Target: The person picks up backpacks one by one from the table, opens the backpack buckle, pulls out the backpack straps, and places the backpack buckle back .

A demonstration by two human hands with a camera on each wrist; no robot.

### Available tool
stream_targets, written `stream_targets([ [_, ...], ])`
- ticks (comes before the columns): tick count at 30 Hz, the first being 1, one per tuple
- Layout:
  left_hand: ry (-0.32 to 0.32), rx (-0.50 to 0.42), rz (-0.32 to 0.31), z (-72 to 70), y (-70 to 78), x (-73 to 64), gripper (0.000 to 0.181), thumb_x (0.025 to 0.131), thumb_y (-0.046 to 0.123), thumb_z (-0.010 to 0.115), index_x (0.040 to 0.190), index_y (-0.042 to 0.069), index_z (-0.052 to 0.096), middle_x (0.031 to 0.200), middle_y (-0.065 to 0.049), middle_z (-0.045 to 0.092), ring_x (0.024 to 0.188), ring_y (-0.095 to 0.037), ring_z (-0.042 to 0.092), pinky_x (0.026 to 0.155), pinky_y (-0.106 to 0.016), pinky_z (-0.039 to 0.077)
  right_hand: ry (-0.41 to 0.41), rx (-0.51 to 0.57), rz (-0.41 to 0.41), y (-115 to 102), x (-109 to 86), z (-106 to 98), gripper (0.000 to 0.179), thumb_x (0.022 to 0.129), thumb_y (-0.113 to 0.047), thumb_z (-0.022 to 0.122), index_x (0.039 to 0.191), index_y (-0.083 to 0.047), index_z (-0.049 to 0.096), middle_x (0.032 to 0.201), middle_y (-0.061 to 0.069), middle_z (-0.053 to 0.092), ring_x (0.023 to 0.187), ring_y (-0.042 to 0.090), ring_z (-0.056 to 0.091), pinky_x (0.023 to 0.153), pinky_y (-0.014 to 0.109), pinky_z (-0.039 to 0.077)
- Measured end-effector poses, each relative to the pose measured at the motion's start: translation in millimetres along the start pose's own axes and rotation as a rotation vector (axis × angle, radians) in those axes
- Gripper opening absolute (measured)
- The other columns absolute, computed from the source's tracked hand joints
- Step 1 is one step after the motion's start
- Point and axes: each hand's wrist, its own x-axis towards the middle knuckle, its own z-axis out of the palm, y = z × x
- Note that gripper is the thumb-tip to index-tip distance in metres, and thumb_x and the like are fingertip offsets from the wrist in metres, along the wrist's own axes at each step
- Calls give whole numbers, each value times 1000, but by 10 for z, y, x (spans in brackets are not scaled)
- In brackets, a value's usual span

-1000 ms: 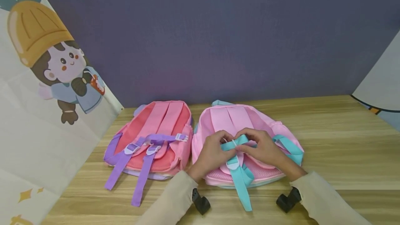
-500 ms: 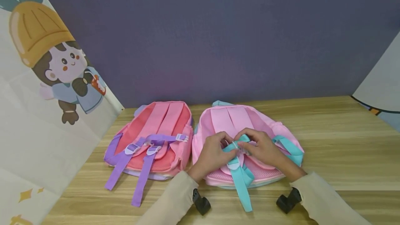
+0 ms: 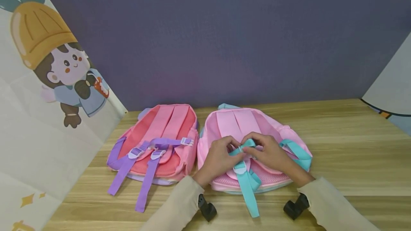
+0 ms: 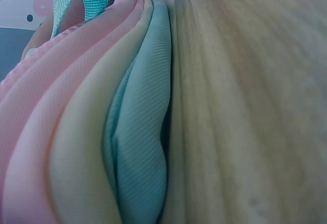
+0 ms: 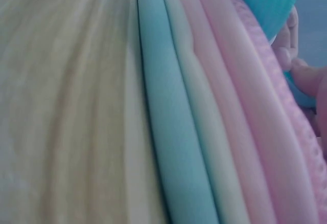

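Observation:
A light pink backpack (image 3: 212,126) with turquoise straps lies back side up on the table. Over its middle, my left hand (image 3: 221,154) and my right hand (image 3: 268,150) meet, each pinching a short turquoise strap (image 3: 246,144) between thumb and fingers. A small white slider sits on that strap between the hands. Below them a loose turquoise strap end (image 3: 248,191) hangs from a white buckle (image 3: 239,168) onto the table. In the left wrist view the backpack's layered edge (image 4: 82,147) fills the left side; the right wrist view shows the same edge (image 5: 214,106) and part of the fingers.
To the left lies a coral pink backpack (image 3: 138,167) with purple straps (image 3: 147,186) and a white clip (image 3: 187,141). Both bags rest on a wooden table (image 3: 346,145) against a dark panel (image 3: 224,38). A cartoon-printed white sheet (image 3: 25,145) stands at the left.
The fingers have shifted slightly along the turquoise strap, and its held piece tilts more, its left end lower. Both hands stay over the light pink backpack.

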Motion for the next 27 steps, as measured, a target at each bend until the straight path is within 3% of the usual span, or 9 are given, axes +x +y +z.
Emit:
stream_targets([
  [6,4,1,3,9,-5,4,19,77,21,77,87,9,67,75,-1,64,67,-6,53,59,-16,44,12,10,-31,-1,3,-2,4,91,-9,62,94,-11,62,85,-4,65,67,1,44,61,21,40],
  [10,3,-2,-3,12,-14,5,19,78,22,77,88,10,67,76,0,64,68,-5,53,60,-17,44,4,57,-63,14,5,-7,5,91,-6,61,96,-7,60,89,1,65,73,2,50,64,21,43],
  [14,2,-6,4,11,-19,4,20,79,23,78,91,9,68,82,-1,67,72,-5,56,64,-17,46,-40,99,-64,32,0,-26,19,87,-1,65,104,-7,59,94,4,63,80,4,54,70,20,48],
  [20,12,-19,37,1,-10,-4,23,79,14,77,99,7,69,92,-4,70,77,-13,60,67,-17,47,-97,16,-21,31,-4,-49,32,83,-9,72,112,-14,59,103,-2,63,86,5,55,76,20,48],
  [27,7,-32,48,-1,-29,5,28,80,17,77,103,9,65,94,-3,69,81,-13,61,69,-17,47,-73,-43,21,3,-9,-38,36,80,-13,76,111,-15,58,99,-5,63,86,5,58,76,21,51],
])
